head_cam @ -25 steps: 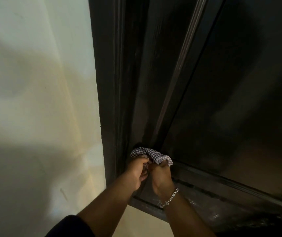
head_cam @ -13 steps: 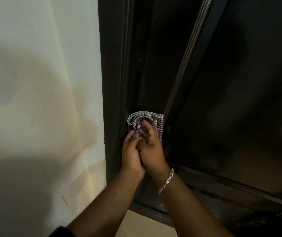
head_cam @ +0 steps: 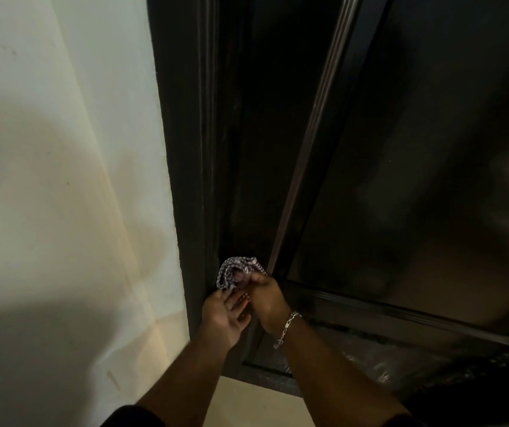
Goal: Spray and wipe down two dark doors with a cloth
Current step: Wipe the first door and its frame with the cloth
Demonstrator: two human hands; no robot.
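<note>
A crumpled checked cloth [head_cam: 237, 271] is pressed low against the dark glossy door [head_cam: 277, 149], just left of its raised panel moulding [head_cam: 311, 134]. The right hand [head_cam: 264, 298], a silver chain bracelet [head_cam: 287, 326] on its wrist, curls its fingers round the cloth. The left hand [head_cam: 223, 315] lies flat just beneath, fingers straight, its fingertips touching the cloth's lower edge. A cream wall [head_cam: 62, 180] stands to the left.
</note>
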